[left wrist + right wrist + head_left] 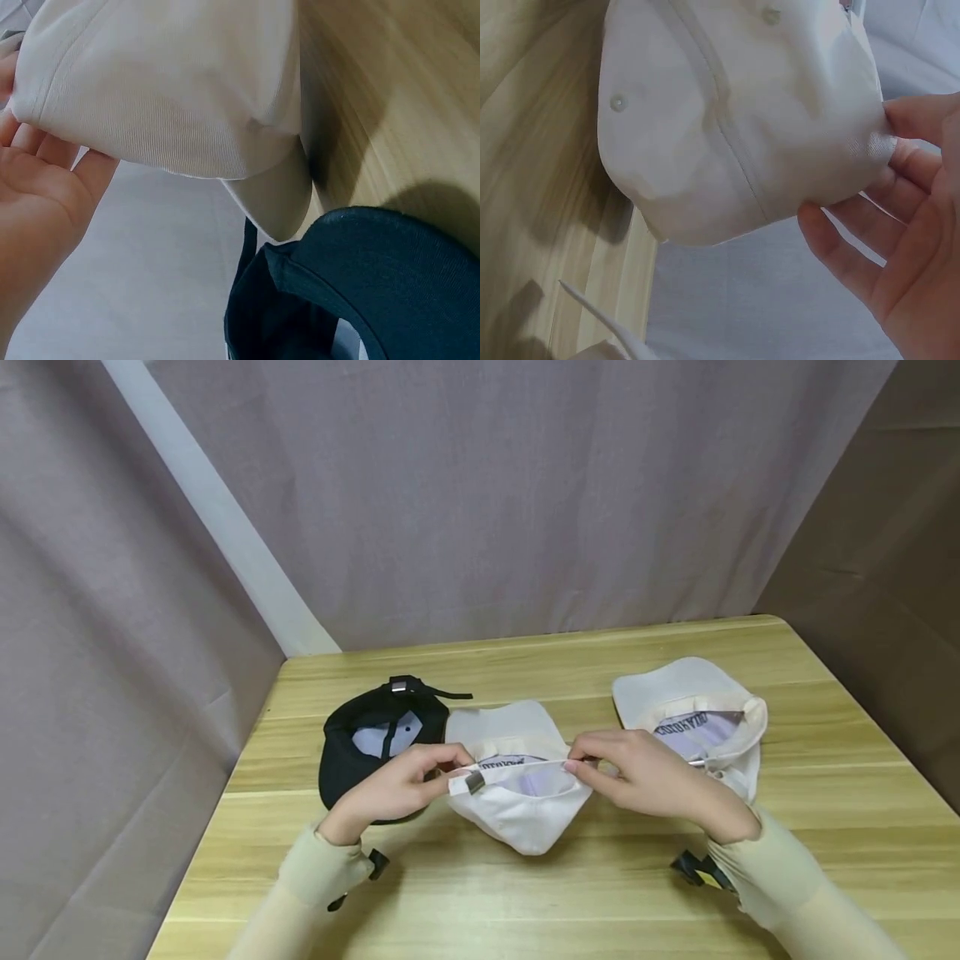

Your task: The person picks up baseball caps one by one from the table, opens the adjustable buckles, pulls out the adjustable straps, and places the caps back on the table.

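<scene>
A white baseball cap [517, 822] is between the two hands at the middle of the table, its opening facing up and its brim pointing away. With thumb and fingers, the left hand [401, 783] pinches the left end of the cap's back strap, beside a metal buckle [475, 782]. On the other side, the right hand [648, 775] pinches the strap's right end, so the strap runs straight across the opening. In the right wrist view the cap's crown [727, 127] shows a seam and small eyelets. Dark lettering shows inside the cap in the head view.
A black cap [341, 764] lies upturned at the left, its strap sticking out rightward, close to the left hand. Another white cap [675, 685] lies at the right, partly behind the right hand. The wooden table [525, 910] ends at a grey curtain [510, 510].
</scene>
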Motion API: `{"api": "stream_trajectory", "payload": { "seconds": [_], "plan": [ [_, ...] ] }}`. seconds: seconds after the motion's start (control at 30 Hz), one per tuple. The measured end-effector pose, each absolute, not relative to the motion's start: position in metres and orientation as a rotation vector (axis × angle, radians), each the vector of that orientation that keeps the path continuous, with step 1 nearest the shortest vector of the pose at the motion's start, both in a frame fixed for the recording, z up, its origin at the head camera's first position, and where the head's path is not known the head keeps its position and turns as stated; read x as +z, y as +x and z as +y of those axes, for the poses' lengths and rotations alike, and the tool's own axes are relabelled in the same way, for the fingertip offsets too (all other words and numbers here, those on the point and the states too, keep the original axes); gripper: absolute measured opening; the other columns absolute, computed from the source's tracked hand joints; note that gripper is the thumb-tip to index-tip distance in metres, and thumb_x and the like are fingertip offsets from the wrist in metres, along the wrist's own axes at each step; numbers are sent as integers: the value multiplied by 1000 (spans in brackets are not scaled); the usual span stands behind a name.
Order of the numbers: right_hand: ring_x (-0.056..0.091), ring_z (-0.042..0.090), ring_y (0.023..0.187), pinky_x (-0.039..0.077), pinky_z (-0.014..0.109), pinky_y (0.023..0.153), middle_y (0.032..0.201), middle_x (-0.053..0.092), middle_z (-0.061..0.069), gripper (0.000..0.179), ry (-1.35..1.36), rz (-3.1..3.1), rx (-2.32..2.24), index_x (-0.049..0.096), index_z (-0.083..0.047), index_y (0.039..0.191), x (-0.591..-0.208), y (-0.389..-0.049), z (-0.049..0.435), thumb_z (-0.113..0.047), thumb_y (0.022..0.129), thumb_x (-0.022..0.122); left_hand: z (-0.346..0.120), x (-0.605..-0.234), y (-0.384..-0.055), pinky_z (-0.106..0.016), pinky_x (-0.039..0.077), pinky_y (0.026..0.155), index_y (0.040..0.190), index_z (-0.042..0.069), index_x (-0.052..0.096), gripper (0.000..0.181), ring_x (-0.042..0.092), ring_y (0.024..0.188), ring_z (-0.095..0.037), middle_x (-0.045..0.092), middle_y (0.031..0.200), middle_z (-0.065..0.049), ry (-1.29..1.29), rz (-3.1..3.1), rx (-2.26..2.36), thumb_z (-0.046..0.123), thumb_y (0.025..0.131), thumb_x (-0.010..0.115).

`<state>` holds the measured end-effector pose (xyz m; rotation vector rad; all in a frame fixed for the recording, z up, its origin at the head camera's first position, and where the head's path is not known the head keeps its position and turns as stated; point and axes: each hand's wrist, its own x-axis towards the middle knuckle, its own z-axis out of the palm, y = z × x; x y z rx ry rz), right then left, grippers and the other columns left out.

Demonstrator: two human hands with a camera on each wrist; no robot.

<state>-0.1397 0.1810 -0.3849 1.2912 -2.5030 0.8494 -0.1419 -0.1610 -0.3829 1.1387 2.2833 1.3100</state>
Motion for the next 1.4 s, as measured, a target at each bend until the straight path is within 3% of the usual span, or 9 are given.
{"api": "stream_trajectory", "payload": {
  "seconds": [0.17, 0.8, 1.03, 1.4],
  "plan": [
    [48, -2, 65, 44, 23, 60, 83, 58, -22, 20, 1228, -2517, 817, 61, -30, 86, -385, -136, 182, -13, 93, 68, -161, -386, -139, -34, 49, 78, 105, 18, 66, 10, 59, 90, -15, 63, 98, 4, 1128, 2300, 1324, 11, 103, 59],
    [42, 0, 56, 38, 22, 52, 69, 51, -19, 22, 913, -2497, 803, 57, -26, 74, -392, -129, 177, -9, 86, 64, -158, -393, -139, -29, 48, 77, 104, 16, 66, 8, 59, 86, -13, 62, 94, 4, 1151, 2247, 1387, 14, 104, 58],
    [48, 2, 61, 42, 26, 58, 68, 54, -17, 21, 712, -2514, 838, 60, -25, 76, -394, -127, 177, -8, 89, 62, -162, -396, -139, -30, 48, 79, 104, 14, 67, 9, 58, 89, -14, 63, 98, 2, 1134, 2228, 1428, 9, 103, 59],
    [56, 5, 63, 48, 28, 59, 75, 63, -10, 8, 696, -2552, 904, 63, -17, 94, -398, -124, 180, -11, 99, 59, -163, -398, -137, -31, 51, 82, 107, 14, 69, 10, 63, 92, -14, 66, 100, 3, 1118, 2291, 1421, 11, 102, 61]
  ]
}}
